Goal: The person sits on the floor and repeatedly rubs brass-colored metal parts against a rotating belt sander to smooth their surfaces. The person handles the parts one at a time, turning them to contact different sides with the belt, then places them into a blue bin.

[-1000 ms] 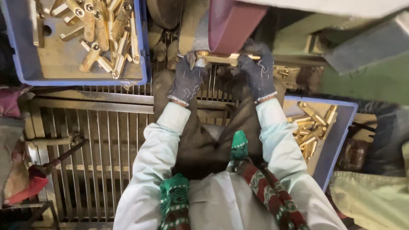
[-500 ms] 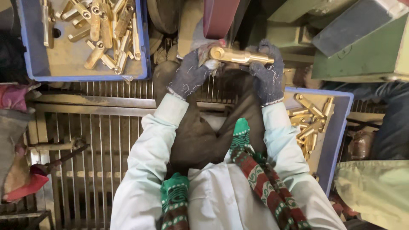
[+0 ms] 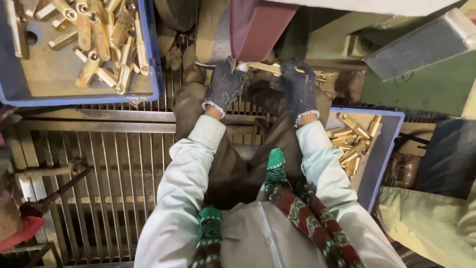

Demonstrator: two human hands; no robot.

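Observation:
Both my hands wear dark knitted gloves and share one long brass part (image 3: 265, 68). My left hand (image 3: 224, 88) grips its left end and my right hand (image 3: 299, 89) grips its right end. The part lies horizontal, pressed against the lower edge of a maroon sanding belt (image 3: 255, 27) directly above my hands. My pale sleeves reach up from the bottom of the view, over a dark apron on my lap.
A blue tray (image 3: 151, 74) at upper left holds several brass parts (image 3: 101, 39). A second blue tray (image 3: 382, 149) at right holds more brass parts (image 3: 354, 141). A metal grate (image 3: 104, 173) spans the left. Green machine housing (image 3: 421, 84) stands at upper right.
My hands lifted the brass part off the belt half a second ago and have brought it back down against the belt's lower edge.

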